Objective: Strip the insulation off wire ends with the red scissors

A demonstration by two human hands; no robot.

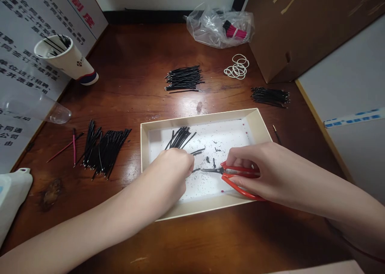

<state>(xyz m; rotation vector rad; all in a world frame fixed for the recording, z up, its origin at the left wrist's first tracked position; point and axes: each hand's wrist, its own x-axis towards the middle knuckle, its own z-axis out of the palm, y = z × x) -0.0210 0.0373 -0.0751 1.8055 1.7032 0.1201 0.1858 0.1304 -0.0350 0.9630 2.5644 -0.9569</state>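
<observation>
Holding a bunch of black wires [181, 137] in the left hand [170, 172], over the left part of a shallow box [144, 146] on the tabletop [135, 97]. Gripping red-handled scissors [240, 189] in the right hand [258, 156], with blades pointing left, close to one wire's end. Across the box's white floor, small dark scraps [214, 162]. Left of the box, a larger wire pile [110, 152], with two red wires [74, 150] beside it. Farther left, a tilted paper cup [73, 63]. Beyond the box, a far wire pile [184, 78], pale rubber bands [237, 69] and a clear plastic bag [207, 27]. To the far right, a smaller wire pile [270, 96].
</observation>
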